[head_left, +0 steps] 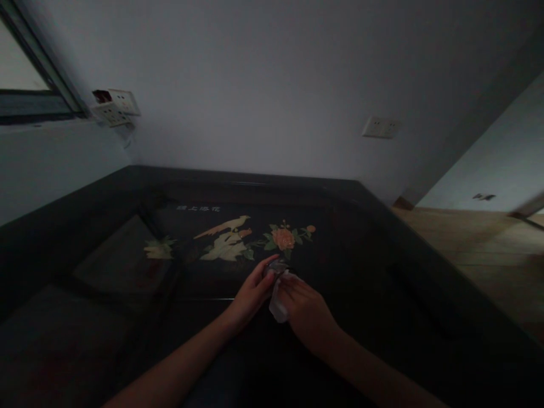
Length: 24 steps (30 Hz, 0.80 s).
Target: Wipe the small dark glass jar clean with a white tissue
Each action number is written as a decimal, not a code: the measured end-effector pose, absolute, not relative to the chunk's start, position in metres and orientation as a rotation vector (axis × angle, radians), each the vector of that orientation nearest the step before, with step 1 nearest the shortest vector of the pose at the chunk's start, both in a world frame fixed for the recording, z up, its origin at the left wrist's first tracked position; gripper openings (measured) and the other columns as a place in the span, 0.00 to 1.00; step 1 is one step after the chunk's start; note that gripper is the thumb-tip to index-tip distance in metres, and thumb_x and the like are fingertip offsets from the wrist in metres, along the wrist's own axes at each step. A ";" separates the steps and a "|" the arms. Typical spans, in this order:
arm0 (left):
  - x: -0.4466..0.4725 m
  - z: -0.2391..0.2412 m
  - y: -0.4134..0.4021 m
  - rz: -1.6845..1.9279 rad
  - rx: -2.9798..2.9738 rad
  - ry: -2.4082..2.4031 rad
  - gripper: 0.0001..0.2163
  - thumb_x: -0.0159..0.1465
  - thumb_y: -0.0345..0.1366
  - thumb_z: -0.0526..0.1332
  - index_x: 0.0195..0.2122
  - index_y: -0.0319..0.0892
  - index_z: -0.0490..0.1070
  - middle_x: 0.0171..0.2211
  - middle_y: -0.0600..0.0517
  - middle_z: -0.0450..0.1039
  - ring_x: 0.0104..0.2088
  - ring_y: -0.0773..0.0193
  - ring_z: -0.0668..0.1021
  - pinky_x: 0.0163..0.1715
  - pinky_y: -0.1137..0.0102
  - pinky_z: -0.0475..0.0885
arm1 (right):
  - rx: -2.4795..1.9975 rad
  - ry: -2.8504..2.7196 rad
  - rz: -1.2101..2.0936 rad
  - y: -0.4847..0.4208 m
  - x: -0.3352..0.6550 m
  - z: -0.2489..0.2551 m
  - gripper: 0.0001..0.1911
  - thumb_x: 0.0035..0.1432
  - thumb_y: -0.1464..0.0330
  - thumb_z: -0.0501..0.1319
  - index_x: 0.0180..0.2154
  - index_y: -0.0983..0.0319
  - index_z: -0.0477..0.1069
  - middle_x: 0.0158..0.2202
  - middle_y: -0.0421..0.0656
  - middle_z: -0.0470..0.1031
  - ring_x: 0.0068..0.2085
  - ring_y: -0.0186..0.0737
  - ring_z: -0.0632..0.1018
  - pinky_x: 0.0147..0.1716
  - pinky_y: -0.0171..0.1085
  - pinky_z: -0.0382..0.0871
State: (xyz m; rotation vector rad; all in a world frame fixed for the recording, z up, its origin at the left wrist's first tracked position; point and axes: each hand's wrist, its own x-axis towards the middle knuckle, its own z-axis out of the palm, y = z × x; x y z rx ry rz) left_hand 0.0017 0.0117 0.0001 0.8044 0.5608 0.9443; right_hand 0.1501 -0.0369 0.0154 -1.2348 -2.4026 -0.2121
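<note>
Over the dark glossy tabletop [348,249], my two hands meet near the middle of the view. My left hand [254,289] is closed around a small, dark, shiny object [278,265]; the dim light hides its exact kind. From the right, my right hand [306,309] grips a white tissue [278,310] and presses part of it against that object. The tissue's loose end hangs down below the fingers. Some of my right fingers are hidden behind the tissue.
A bird-and-flower picture [227,247] with a pink flower [283,239] decorates the tabletop. Wall sockets [381,127] sit on the wall behind, and more sockets [113,113] hang loosely near the left corner. Wooden floor [480,243] lies right of the table edge.
</note>
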 end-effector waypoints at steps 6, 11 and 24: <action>-0.001 0.003 0.012 0.963 0.767 0.555 0.22 0.59 0.41 0.65 0.55 0.48 0.68 0.51 0.47 0.73 0.51 0.57 0.74 0.52 0.66 0.65 | -1.316 -2.058 0.714 -0.030 0.145 0.035 0.13 0.59 0.75 0.53 0.41 0.63 0.74 0.38 0.46 0.80 0.40 0.43 0.79 0.42 0.40 0.74; -0.002 0.007 0.014 1.056 0.724 0.545 0.22 0.59 0.41 0.65 0.55 0.50 0.67 0.56 0.49 0.69 0.55 0.57 0.70 0.52 0.67 0.66 | -1.051 -1.305 1.313 -0.016 0.139 0.029 0.17 0.61 0.66 0.53 0.45 0.68 0.72 0.30 0.45 0.78 0.33 0.42 0.79 0.32 0.36 0.72; 0.005 0.005 0.054 1.100 0.774 0.609 0.20 0.57 0.47 0.66 0.48 0.44 0.71 0.48 0.48 0.75 0.49 0.55 0.75 0.49 0.65 0.69 | -1.332 -2.743 0.188 0.026 0.150 0.077 0.09 0.58 0.77 0.57 0.38 0.65 0.75 0.37 0.49 0.81 0.38 0.44 0.80 0.38 0.37 0.70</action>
